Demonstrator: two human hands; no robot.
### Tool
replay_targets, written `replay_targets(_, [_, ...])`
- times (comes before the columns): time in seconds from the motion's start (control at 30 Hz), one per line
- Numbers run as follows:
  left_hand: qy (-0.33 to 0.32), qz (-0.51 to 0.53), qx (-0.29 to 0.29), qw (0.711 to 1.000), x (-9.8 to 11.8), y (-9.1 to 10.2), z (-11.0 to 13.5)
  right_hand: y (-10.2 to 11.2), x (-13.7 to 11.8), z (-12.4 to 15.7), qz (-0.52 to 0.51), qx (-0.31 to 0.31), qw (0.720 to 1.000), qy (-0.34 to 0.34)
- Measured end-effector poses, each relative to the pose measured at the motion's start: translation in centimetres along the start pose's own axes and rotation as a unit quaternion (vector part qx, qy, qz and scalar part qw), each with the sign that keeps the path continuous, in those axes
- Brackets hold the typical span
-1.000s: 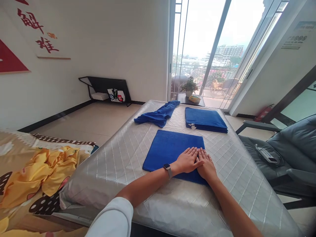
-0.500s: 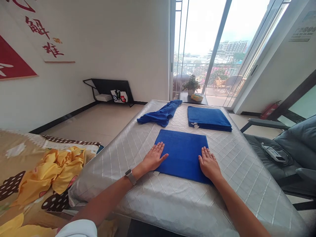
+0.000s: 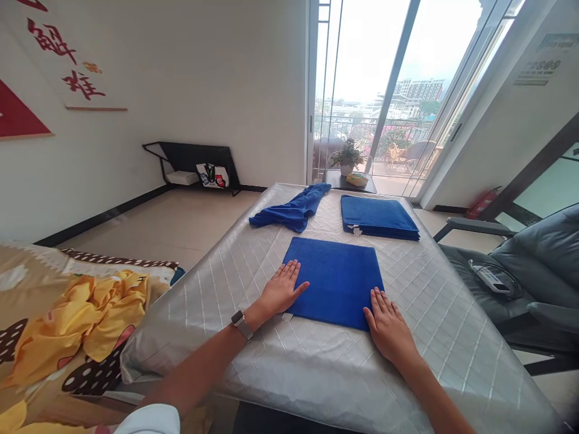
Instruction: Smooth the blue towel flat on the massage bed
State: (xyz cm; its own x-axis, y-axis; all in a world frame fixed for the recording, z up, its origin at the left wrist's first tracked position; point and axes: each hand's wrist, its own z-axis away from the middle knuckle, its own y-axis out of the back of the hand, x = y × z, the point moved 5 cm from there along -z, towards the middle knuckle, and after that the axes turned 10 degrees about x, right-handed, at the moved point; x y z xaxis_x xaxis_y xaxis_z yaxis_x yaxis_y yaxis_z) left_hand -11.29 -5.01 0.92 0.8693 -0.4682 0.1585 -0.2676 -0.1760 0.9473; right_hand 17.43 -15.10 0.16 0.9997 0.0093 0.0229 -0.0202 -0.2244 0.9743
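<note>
A blue towel (image 3: 335,282), folded into a flat rectangle, lies on the silver quilted mattress (image 3: 434,313) in front of me. My left hand (image 3: 284,288) rests flat across its left edge, fingers stretched out and thumb spread over the cloth. At the towel's near right corner, my right hand (image 3: 386,319) lies with fingers extended and touching the edge. A small white tag sticks out under the near left corner. Behind it on the right is a neat stack of folded blue towels (image 3: 380,216); on the left, a crumpled blue towel (image 3: 294,208) lies loosely.
To my left, yellow cloth (image 3: 85,313) lies on patterned bedding. A dark armchair (image 3: 534,283) with a power strip (image 3: 491,277) on its seat stands at the right. Beyond the mattress are a small table with a potted plant (image 3: 348,157) and a sliding glass door.
My right hand has slid toward me along the towel's right side, down to its near corner. The left hand stays in place on the towel. The view has shifted slightly.
</note>
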Motion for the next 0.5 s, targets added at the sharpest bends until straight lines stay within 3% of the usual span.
replay_targets(0.13, [-0.048, 0.023, -0.008, 0.999, 3.6, 0.7, -0.3, -0.6, 0.0, 0.7, -0.019, -0.002, 1.000, -0.013])
replay_targets(0.37, [-0.227, 0.104, 0.000, 0.968, 16.0, -0.3, -1.6, -0.3, -0.1, 0.5, -0.020, -0.012, 1.000, -0.013])
replay_targets(0.43, [-0.239, 0.111, -0.004, 0.965, 17.6, -1.1, -1.9, -0.2, -0.2, 0.6, -0.017, -0.018, 1.000, -0.010])
replay_targets(0.5, [-0.237, 0.114, -0.012, 0.965, 17.6, -1.6, -1.9, -0.2, -0.2, 0.6, -0.021, -0.021, 0.999, -0.011])
